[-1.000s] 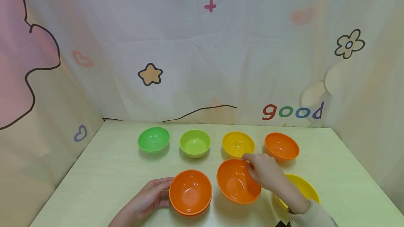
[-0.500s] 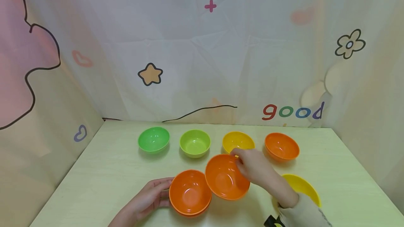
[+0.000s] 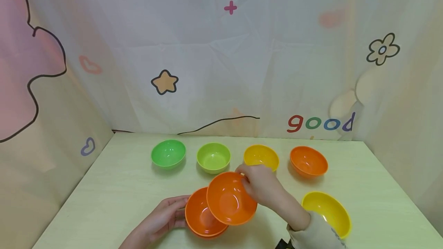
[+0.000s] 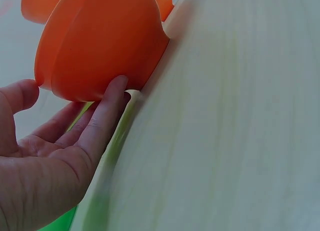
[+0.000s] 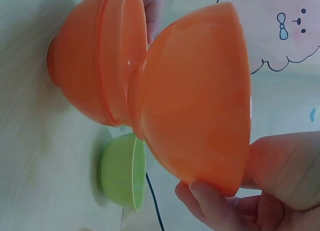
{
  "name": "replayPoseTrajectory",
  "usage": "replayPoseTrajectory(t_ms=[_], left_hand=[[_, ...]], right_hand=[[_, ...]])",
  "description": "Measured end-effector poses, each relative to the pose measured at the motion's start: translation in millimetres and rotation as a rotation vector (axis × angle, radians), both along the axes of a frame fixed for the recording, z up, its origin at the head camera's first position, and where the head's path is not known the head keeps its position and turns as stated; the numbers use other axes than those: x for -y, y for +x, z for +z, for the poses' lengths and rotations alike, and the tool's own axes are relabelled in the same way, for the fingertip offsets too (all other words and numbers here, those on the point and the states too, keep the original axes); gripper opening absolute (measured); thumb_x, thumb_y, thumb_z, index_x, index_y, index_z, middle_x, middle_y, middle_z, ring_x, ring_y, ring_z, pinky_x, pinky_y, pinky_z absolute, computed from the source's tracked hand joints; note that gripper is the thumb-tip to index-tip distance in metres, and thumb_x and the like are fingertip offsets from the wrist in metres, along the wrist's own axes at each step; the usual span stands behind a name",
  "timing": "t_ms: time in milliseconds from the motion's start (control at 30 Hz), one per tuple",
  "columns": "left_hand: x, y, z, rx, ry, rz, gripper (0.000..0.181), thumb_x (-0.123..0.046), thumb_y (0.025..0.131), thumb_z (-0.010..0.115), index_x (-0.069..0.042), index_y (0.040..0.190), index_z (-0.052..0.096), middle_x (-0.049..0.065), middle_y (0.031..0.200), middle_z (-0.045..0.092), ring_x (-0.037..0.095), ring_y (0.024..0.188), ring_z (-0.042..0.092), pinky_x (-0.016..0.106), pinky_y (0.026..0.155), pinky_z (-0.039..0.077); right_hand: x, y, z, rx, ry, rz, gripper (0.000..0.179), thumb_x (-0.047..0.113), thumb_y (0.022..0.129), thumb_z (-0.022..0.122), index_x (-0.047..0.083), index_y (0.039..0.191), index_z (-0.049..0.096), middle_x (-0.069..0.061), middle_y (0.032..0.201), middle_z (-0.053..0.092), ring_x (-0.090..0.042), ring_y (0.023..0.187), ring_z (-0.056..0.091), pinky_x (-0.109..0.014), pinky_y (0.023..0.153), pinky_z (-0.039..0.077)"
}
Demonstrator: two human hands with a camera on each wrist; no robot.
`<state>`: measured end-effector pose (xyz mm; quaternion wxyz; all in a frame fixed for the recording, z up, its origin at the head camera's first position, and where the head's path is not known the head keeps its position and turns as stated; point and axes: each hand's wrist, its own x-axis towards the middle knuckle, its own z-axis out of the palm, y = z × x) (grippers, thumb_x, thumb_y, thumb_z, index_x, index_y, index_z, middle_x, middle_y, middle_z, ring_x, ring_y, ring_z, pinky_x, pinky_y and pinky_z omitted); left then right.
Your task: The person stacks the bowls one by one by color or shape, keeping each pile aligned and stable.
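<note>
— What are you seeing change on the head feed?

— I'm watching the right hand (image 3: 259,185) carrying the lifted orange bowl (image 3: 231,199) leftward. Over the past second it's been going from clear of the orange stack (image 3: 200,216) to overlapping that stack's right side.

— How are the hands holding?

— The right hand is pinching the lifted bowl by its rim; on its wrist feed I'm seeing fingertips (image 5: 207,196) pressing the outer wall. The left hand (image 3: 166,214) isn't closing round anything: its fingers are lying fairly straight against the stack's outer wall, the thumb tip is meeting the rim, and it's staying put.

— And the bowl, is it touching yet?

— It's hanging above the table (image 3: 104,203), covering the stack's right part. From the right wrist its base is appearing right beside the stack's rim, but I'm not able to tell whether they're touching.

— What are you reading into that?

— I'm judging that the sideways carry is mostly done, though the bowl isn't sitting inside the stack. The left hand seems to be steadying things.

— Anything else shifting?

— The sleeve (image 3: 313,229) is now covering less of the front yellow bowl (image 3: 333,208). The green bowl (image 3: 169,155), lime bowl (image 3: 214,158), back yellow bowl (image 3: 260,156) and back orange bowl (image 3: 308,162) are staying in their row.
</note>
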<state>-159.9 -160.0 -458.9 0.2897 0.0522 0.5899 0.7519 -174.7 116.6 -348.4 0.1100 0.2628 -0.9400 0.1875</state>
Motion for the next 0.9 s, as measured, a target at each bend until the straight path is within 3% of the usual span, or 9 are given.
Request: replayPoseTrajectory(t_ms=[333,567,900], left_hand=[[2.0,0.0,0.2,0.014,-0.007,-0.011,0.056,-0.03,0.095,0.049,0.008,0.135,0.037,0.014,0.128,0.055,0.021,0.102,0.062,0.036,0.083,0.053],[1.6,0.9,2.1,0.018,-0.015,-0.008,0.057,-0.033,0.094,0.05,0.004,0.135,0.039,0.015,0.132,0.051,0.021,0.104,0.061,0.035,0.084,0.052],[1.5,0.3,0.2,0.006,-0.006,0.002,0.057,-0.029,0.095,0.05,0.009,0.135,0.036,0.017,0.129,0.053,0.021,0.103,0.061,0.036,0.084,0.053]], right_hand=[[17,1.3,-5.8,-0.003,-0.014,0.074,0.015,-0.002,0.076,0.063,0.009,0.087,0.067,0.0,0.067,0.062,-0.009,0.05,0.042,-0.017,0.046,0.035],[26,-0.4,-12.1,0.096,-0.013,0.06,0.015,0.002,0.079,0.064,0.009,0.091,0.069,0.002,0.069,0.061,-0.009,0.052,0.043,-0.016,0.048,0.038],[34,-2.0,-19.2,0.095,0.008,0.044,0.014,0.003,0.079,0.065,0.009,0.091,0.069,0.0,0.073,0.066,-0.008,0.057,0.048,-0.016,0.053,0.043]])
